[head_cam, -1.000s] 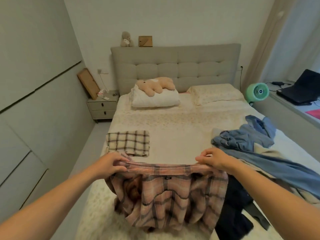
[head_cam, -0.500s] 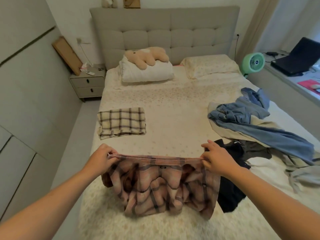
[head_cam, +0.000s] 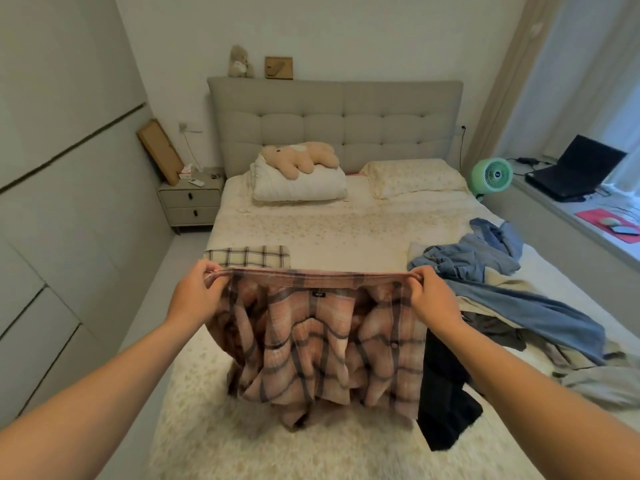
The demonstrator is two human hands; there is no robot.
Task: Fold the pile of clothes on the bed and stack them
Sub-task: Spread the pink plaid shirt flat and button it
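Observation:
A pink plaid garment (head_cam: pixel 322 341) hangs in the air over the foot of the bed (head_cam: pixel 346 233), its top hem stretched flat. My left hand (head_cam: pixel 195 294) pinches the hem's left end and my right hand (head_cam: pixel 433 297) pinches its right end. A folded cream plaid piece (head_cam: pixel 247 256) lies on the bed's left side, partly hidden behind the raised hem. On the right lies the unfolded pile: blue denim clothes (head_cam: pixel 485 268), a dark grey piece (head_cam: pixel 495 329) and a black garment (head_cam: pixel 446 400) draped near the bed's foot.
Pillows and a plush toy (head_cam: pixel 299 159) lie at the headboard. A nightstand (head_cam: pixel 190 202) stands left of the bed, with a narrow floor strip along the wall. A green fan (head_cam: pixel 491 174) and a laptop (head_cam: pixel 576 173) sit on the ledge at right.
Both hands have lifted the pink plaid garment higher, so its hem now covers the near edge of the folded cream piece. The camera view has tilted up.

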